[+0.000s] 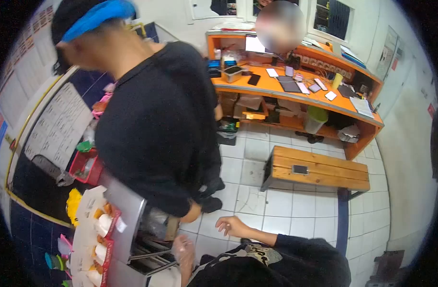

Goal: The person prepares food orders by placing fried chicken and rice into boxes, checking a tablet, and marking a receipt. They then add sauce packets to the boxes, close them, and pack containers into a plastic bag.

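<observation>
My left hand [184, 252], in a clear plastic glove, is low in the view beside the metal counter [125, 198]. Its fingers look loosely stretched and nothing shows in them. My right hand [232, 226] hovers over the tiled floor, fingers slightly bent and apart, holding nothing. On the counter to the left stand several open paper boxes [107, 260] in red and white. They contain fried pieces [99, 213] and white wrapped portions [104, 225]. A person in black [156, 119] stands close in front of me, by the counter; one arm hangs near my hands.
A red basket [87, 167] sits farther along the counter. Behind are an orange desk [257, 87] with phones and papers, and a wooden bench [319, 172] with a phone [300, 170] on it. A green-rimmed bin [316, 119] stands under the desk.
</observation>
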The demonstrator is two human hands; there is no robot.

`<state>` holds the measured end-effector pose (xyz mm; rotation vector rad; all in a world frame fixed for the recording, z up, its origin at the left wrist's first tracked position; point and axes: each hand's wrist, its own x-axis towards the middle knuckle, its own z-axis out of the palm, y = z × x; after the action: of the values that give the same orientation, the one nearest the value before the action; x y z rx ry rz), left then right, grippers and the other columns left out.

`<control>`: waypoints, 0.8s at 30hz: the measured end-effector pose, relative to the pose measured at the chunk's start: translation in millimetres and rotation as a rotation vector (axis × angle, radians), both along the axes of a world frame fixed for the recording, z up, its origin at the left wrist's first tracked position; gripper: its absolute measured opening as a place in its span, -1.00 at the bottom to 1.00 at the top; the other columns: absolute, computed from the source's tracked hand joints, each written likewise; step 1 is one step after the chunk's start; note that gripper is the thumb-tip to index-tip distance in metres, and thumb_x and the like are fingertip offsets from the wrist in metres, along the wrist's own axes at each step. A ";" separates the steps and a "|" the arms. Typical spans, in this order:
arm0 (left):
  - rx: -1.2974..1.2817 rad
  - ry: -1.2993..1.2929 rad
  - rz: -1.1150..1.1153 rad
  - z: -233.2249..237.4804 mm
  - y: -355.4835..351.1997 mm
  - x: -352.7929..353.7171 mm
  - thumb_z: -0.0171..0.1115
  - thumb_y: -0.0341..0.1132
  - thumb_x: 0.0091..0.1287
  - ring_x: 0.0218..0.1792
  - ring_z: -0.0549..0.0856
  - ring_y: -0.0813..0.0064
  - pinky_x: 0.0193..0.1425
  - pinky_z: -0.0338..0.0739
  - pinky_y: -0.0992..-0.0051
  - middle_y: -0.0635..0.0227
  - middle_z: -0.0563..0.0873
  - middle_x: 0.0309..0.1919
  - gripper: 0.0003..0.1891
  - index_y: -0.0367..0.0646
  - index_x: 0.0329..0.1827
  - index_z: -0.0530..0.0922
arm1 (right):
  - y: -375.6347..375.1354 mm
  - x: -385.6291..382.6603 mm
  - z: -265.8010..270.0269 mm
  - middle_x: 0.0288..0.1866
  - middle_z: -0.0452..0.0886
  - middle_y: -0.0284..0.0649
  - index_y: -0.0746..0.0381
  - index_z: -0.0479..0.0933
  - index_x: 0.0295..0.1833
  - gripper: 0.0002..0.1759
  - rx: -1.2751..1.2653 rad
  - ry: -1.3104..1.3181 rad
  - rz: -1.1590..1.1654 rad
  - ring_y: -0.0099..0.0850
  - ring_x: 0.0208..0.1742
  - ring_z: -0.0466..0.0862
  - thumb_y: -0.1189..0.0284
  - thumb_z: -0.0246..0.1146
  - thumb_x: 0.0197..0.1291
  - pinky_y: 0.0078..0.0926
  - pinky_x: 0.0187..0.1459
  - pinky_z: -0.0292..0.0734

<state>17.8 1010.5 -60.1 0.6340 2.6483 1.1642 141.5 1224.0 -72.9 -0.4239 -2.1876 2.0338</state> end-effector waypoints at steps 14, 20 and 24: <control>0.382 -0.070 -0.703 65.5 377.4 5.9 0.15 -0.48 0.32 -0.21 0.58 0.41 -0.08 0.53 0.42 0.16 0.50 -0.21 -0.69 -0.28 -0.06 0.17 | 323.3 -52.2 109.9 -0.03 0.58 -0.11 0.43 0.50 -0.05 -0.71 -0.004 0.474 -0.264 -0.39 0.00 0.61 0.85 0.02 0.14 -0.42 -0.04 0.62; 0.545 -0.218 -0.402 128.5 527.7 -69.7 0.20 -0.45 0.27 -0.08 0.65 0.40 0.03 0.58 0.39 0.18 0.60 -0.12 -0.68 -0.28 0.04 0.36 | 453.3 -187.6 189.3 0.00 0.56 -0.18 0.41 0.51 -0.09 -0.77 0.058 0.543 0.001 -0.46 -0.04 0.60 0.81 0.14 0.14 -0.55 -0.01 0.58; 0.659 0.012 -0.318 146.9 603.0 -128.4 0.27 -0.47 0.19 -0.23 0.65 0.51 -0.16 0.57 0.51 0.27 0.63 -0.27 -0.67 -0.26 -0.01 0.39 | 540.2 -256.3 207.9 -0.06 0.57 -0.12 0.44 0.52 -0.10 -0.78 -0.017 0.578 0.091 -0.41 -0.04 0.63 0.81 0.11 0.14 -0.52 -0.13 0.67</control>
<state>-110.6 1613.5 86.7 1.1092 2.0236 1.9173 -114.8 1764.1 135.0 0.2454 -1.8550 1.9018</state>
